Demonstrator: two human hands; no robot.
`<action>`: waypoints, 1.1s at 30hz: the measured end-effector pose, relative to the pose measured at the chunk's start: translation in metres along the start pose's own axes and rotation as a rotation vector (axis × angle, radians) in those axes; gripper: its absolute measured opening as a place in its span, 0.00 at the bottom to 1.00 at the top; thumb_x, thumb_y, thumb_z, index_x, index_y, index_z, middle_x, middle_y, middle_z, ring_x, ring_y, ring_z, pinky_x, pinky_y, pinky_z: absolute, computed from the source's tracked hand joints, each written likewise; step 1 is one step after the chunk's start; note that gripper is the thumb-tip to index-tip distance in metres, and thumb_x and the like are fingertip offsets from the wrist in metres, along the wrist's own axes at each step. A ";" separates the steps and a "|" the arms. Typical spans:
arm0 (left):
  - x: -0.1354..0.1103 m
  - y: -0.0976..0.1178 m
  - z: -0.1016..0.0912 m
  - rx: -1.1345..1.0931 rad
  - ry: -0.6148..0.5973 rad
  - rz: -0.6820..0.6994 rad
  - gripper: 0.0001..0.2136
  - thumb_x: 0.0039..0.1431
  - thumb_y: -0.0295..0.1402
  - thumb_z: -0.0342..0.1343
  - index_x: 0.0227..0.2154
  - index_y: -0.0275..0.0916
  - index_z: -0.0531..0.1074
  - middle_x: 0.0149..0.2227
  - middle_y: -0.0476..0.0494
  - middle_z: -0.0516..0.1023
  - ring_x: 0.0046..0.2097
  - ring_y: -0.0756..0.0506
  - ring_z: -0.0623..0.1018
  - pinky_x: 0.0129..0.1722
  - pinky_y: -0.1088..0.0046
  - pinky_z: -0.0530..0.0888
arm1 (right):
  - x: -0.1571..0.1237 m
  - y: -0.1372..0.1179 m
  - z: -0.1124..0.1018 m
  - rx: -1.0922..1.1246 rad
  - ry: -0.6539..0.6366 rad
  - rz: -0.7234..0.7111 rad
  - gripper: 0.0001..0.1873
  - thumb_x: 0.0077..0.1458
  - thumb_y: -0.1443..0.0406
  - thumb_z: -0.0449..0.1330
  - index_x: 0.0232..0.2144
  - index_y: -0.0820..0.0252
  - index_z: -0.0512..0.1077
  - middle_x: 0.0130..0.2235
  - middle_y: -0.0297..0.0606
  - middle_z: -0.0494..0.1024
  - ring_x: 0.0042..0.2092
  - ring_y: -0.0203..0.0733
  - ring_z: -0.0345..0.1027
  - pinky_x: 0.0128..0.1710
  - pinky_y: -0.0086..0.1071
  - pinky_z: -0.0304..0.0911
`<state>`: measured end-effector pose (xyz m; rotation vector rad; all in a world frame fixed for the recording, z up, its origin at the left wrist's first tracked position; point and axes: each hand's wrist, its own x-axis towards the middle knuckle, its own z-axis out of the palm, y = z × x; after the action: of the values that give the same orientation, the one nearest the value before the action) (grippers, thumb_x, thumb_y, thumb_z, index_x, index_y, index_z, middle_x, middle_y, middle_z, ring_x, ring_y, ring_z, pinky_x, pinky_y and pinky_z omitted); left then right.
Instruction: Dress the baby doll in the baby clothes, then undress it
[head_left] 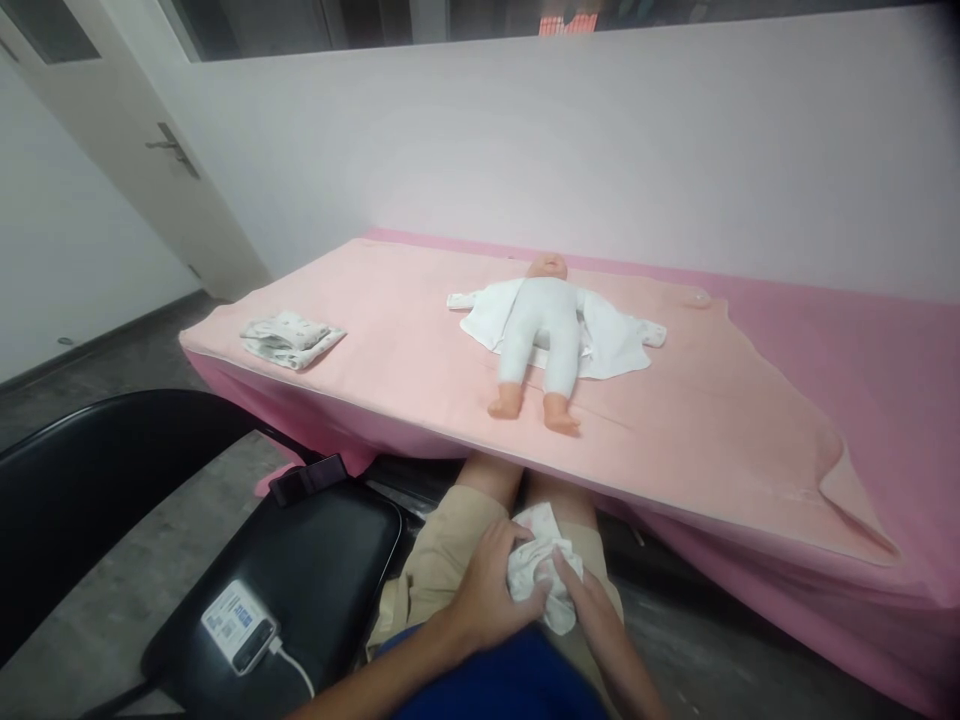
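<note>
In my lap, my left hand (489, 582) and my right hand (586, 598) are both closed on a crumpled white cloth (541, 562). Faint marks show on the cloth, but its exact kind is unclear. Beyond my knees a baby doll (541, 310) lies on its back on the table, feet toward me. A white long-sleeved baby jacket (619, 335) is spread open around it, sleeves out to both sides. The doll's feet are bare.
A peach sheet (390, 370) covers the pink-draped table. Folded printed clothing (291, 338) lies at its left. Beside me a black chair (330, 570) holds a white power bank (238, 627) with a cable and a dark phone-like object (309, 480). A wall stands behind the table.
</note>
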<state>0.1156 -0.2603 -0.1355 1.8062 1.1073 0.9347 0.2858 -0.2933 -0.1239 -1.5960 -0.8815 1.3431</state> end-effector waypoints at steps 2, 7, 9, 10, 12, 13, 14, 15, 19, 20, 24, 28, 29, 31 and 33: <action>0.001 0.003 -0.001 -0.043 0.027 -0.010 0.11 0.60 0.31 0.60 0.45 0.43 0.71 0.45 0.42 0.75 0.48 0.39 0.76 0.51 0.59 0.74 | -0.002 -0.005 0.000 0.029 -0.081 0.004 0.30 0.55 0.41 0.65 0.43 0.59 0.84 0.42 0.43 0.86 0.45 0.59 0.81 0.50 0.44 0.75; 0.004 0.012 -0.005 -0.117 0.062 -0.020 0.06 0.62 0.30 0.59 0.42 0.42 0.72 0.42 0.43 0.75 0.45 0.41 0.76 0.47 0.62 0.74 | -0.005 -0.010 -0.001 0.012 -0.130 -0.067 0.28 0.57 0.43 0.66 0.47 0.58 0.83 0.46 0.43 0.85 0.50 0.57 0.79 0.52 0.41 0.73; 0.004 0.014 -0.006 -0.127 0.067 -0.009 0.06 0.63 0.30 0.59 0.41 0.42 0.72 0.41 0.43 0.75 0.44 0.41 0.76 0.47 0.63 0.74 | -0.005 -0.011 -0.002 0.003 -0.134 -0.083 0.27 0.58 0.43 0.65 0.47 0.58 0.82 0.47 0.43 0.85 0.51 0.57 0.78 0.52 0.41 0.73; 0.004 0.015 -0.006 -0.132 0.066 -0.003 0.05 0.63 0.30 0.59 0.41 0.42 0.72 0.41 0.44 0.75 0.44 0.42 0.76 0.46 0.63 0.74 | -0.005 -0.012 -0.002 0.000 -0.138 -0.083 0.27 0.59 0.43 0.65 0.47 0.58 0.82 0.47 0.43 0.85 0.51 0.57 0.79 0.52 0.41 0.73; 0.004 0.015 -0.007 -0.141 0.061 0.002 0.05 0.63 0.30 0.59 0.41 0.42 0.72 0.41 0.44 0.75 0.44 0.42 0.76 0.46 0.64 0.73 | -0.005 -0.012 -0.002 -0.002 -0.134 -0.080 0.27 0.59 0.43 0.65 0.46 0.58 0.82 0.46 0.43 0.85 0.50 0.57 0.79 0.51 0.40 0.73; 0.004 0.015 -0.006 -0.145 0.057 -0.001 0.05 0.64 0.31 0.59 0.41 0.42 0.72 0.41 0.44 0.75 0.44 0.42 0.76 0.46 0.64 0.73 | -0.005 -0.013 -0.002 -0.003 -0.128 -0.079 0.27 0.58 0.43 0.65 0.45 0.58 0.82 0.46 0.43 0.85 0.50 0.57 0.79 0.51 0.41 0.73; 0.003 0.014 -0.006 -0.148 0.056 -0.006 0.05 0.64 0.31 0.59 0.42 0.42 0.72 0.41 0.44 0.75 0.44 0.42 0.76 0.46 0.64 0.73 | -0.005 -0.013 -0.002 -0.005 -0.120 -0.080 0.27 0.58 0.42 0.66 0.45 0.58 0.82 0.45 0.42 0.85 0.50 0.57 0.79 0.51 0.41 0.73; 0.003 0.014 -0.006 -0.149 0.054 -0.011 0.05 0.65 0.31 0.59 0.42 0.42 0.72 0.41 0.44 0.75 0.44 0.42 0.76 0.46 0.64 0.73 | -0.006 -0.013 -0.002 -0.005 -0.113 -0.083 0.27 0.57 0.42 0.66 0.45 0.57 0.83 0.45 0.42 0.85 0.50 0.57 0.79 0.52 0.41 0.73; 0.001 0.012 -0.004 -0.156 0.051 -0.022 0.04 0.65 0.32 0.58 0.42 0.41 0.71 0.41 0.44 0.75 0.43 0.43 0.76 0.45 0.65 0.72 | -0.005 -0.010 -0.001 -0.001 -0.114 -0.089 0.27 0.58 0.43 0.65 0.47 0.56 0.82 0.48 0.42 0.85 0.51 0.56 0.79 0.53 0.40 0.72; 0.001 0.011 -0.004 -0.158 0.051 -0.023 0.04 0.65 0.32 0.58 0.42 0.41 0.71 0.41 0.44 0.74 0.43 0.43 0.76 0.45 0.66 0.72 | -0.004 -0.008 -0.001 0.001 -0.115 -0.085 0.27 0.58 0.43 0.65 0.47 0.56 0.82 0.48 0.42 0.85 0.51 0.56 0.79 0.54 0.40 0.72; -0.001 0.011 0.000 -0.156 0.054 -0.037 0.04 0.65 0.30 0.58 0.41 0.40 0.71 0.40 0.45 0.74 0.43 0.43 0.75 0.45 0.67 0.72 | 0.002 0.003 -0.002 -0.005 -0.120 -0.053 0.30 0.57 0.41 0.65 0.48 0.58 0.81 0.48 0.43 0.85 0.51 0.57 0.79 0.54 0.40 0.72; -0.003 0.009 0.007 -0.152 0.064 -0.053 0.05 0.64 0.29 0.57 0.42 0.39 0.70 0.42 0.44 0.74 0.44 0.43 0.75 0.47 0.66 0.71 | 0.008 0.015 -0.004 -0.018 -0.096 -0.026 0.31 0.57 0.41 0.64 0.50 0.58 0.80 0.49 0.44 0.84 0.52 0.57 0.78 0.56 0.41 0.71; -0.003 0.009 0.009 -0.149 0.067 -0.057 0.06 0.64 0.29 0.57 0.43 0.39 0.70 0.42 0.44 0.74 0.45 0.43 0.75 0.47 0.66 0.71 | 0.008 0.018 -0.004 -0.024 -0.084 -0.022 0.31 0.57 0.42 0.64 0.50 0.58 0.80 0.50 0.44 0.84 0.53 0.58 0.78 0.57 0.42 0.71; -0.004 0.007 0.011 -0.139 0.068 -0.066 0.07 0.63 0.29 0.57 0.43 0.39 0.70 0.42 0.44 0.75 0.46 0.42 0.75 0.48 0.65 0.71 | 0.010 0.023 -0.004 -0.033 -0.069 -0.017 0.31 0.57 0.42 0.64 0.50 0.58 0.80 0.50 0.44 0.84 0.53 0.58 0.78 0.57 0.42 0.71; -0.005 0.006 0.013 -0.125 0.059 -0.074 0.07 0.64 0.29 0.57 0.43 0.39 0.70 0.43 0.43 0.75 0.46 0.42 0.75 0.49 0.65 0.71 | 0.011 0.026 -0.004 -0.031 -0.070 -0.024 0.30 0.58 0.43 0.62 0.50 0.57 0.80 0.51 0.43 0.84 0.53 0.58 0.78 0.57 0.43 0.71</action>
<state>0.1271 -0.2697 -0.1365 1.6349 1.1197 0.9965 0.2915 -0.2944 -0.1513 -1.5650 -0.9649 1.3816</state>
